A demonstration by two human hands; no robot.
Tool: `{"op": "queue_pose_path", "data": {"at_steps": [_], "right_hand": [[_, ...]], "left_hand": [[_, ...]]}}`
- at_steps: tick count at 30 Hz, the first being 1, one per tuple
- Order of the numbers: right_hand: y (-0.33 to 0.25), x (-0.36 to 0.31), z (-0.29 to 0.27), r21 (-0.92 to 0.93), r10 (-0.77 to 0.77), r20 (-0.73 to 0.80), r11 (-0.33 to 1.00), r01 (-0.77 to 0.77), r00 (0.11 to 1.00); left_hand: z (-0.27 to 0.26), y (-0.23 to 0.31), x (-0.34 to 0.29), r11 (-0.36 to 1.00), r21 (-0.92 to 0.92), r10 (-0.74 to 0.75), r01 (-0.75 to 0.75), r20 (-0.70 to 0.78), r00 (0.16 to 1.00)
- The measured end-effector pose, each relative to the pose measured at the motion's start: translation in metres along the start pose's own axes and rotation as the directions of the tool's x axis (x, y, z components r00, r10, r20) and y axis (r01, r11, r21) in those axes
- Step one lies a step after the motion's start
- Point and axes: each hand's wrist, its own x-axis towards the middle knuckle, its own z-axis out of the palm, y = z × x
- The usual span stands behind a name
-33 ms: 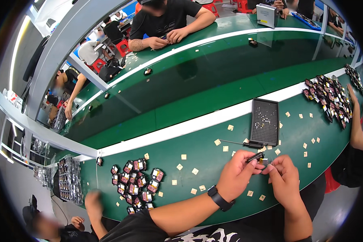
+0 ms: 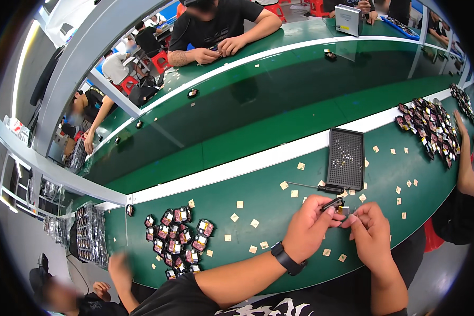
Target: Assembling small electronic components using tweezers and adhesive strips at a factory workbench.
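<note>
Above the green table my left hand (image 2: 315,220), with a dark watch at its wrist, grips a small black electronic device (image 2: 332,204). A silver and yellow part (image 2: 344,210) shows at the device's open side, between the two hands. Close by on the right, my right hand (image 2: 371,226) is closed in a pinch beside that part. A thin, pale sliver stands up at its fingertips, too small to name. Just beyond the hands lies a screwdriver (image 2: 329,188) with a black handle, its shaft pointing left, against the near end of a black tray (image 2: 345,158) holding tiny metal pieces.
Many small pale square pieces (image 2: 254,224) are scattered over the green table (image 2: 268,200). Black device units (image 2: 174,246) cluster at left; another pile (image 2: 432,129) lies at right. A white rail (image 2: 237,167) runs behind. Co-workers' hands are at both sides and across the table.
A co-worker's blurred hand at the lower left has shifted slightly. My own hands and the device stay almost still.
</note>
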Motion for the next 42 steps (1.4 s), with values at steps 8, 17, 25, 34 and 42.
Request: {"op": "queue_pose_path", "data": {"at_steps": [8, 17, 25, 34, 42], "right_hand": [[0.006, 0.002, 0.002, 0.133, 0.159, 0.084, 0.977, -0.169, 0.984], [0.004, 0.004, 0.002, 0.267, 0.231, 0.123, 0.929, -0.256, 0.965], [0.008, 0.002, -0.001, 0.277, 0.198, 0.132, 0.933, -0.228, 0.971], [0.010, 0.008, -0.004, 0.310, 0.183, 0.203, 0.920, -0.241, 0.962], [0.008, 0.006, -0.004, 0.329, 0.204, 0.189, 0.909, -0.258, 0.960]], "left_hand": [[0.000, 0.001, 0.001, 0.988, 0.148, 0.037, -0.039, 0.016, 0.999], [0.005, 0.010, -0.004, 0.919, 0.387, 0.086, -0.074, -0.014, 0.996], [-0.001, 0.001, -0.004, 0.830, 0.535, 0.155, -0.160, 0.055, 0.986], [0.003, 0.006, 0.000, 0.964, 0.266, 0.012, -0.014, 0.008, 1.000], [0.006, 0.005, -0.003, 0.921, 0.384, 0.082, -0.068, -0.021, 0.996]]}}
